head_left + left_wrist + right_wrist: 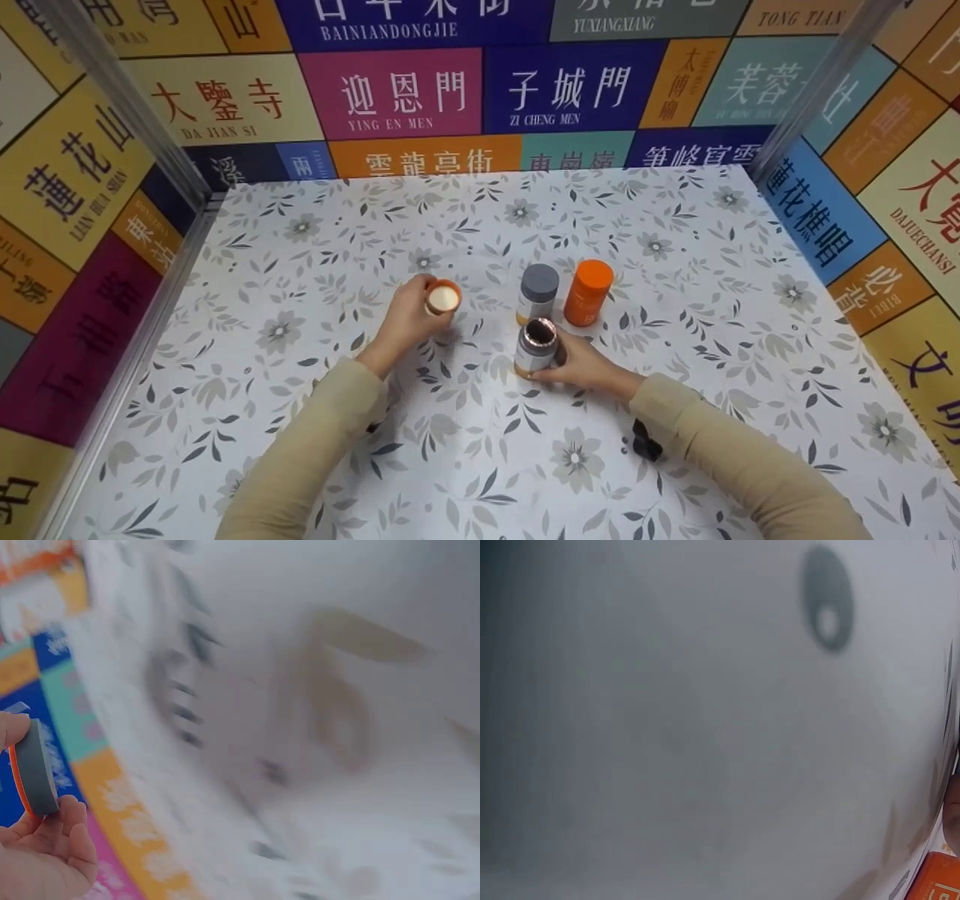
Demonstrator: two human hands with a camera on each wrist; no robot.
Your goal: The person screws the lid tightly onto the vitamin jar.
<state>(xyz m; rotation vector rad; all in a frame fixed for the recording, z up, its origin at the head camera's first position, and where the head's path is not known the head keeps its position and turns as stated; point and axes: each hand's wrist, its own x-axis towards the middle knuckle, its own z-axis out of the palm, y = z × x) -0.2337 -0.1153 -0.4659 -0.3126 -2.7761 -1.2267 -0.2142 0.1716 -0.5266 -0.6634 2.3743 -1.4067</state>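
Note:
My left hand [411, 313] pinches a round lid [443, 298] between thumb and fingers, its pale inside and orange rim facing up in the head view. The left wrist view shows the same lid [36, 769] with a grey side. My right hand [586, 364] grips an uncapped bottle [535, 354] around its side; the bottle has a grey neck, a pale body and a shiny rim around a dark mouth. Just behind it stands a grey-capped bottle [538, 289]. To the right of that is an orange bottle [589, 294], upright; its corner shows in the right wrist view.
A white tabletop [360, 232] printed with grey leaves and flowers lies under everything. Panels with colourful place-name signs [405, 90] rise behind it and along both sides. A small black object [646, 441] shows beside the right sleeve.

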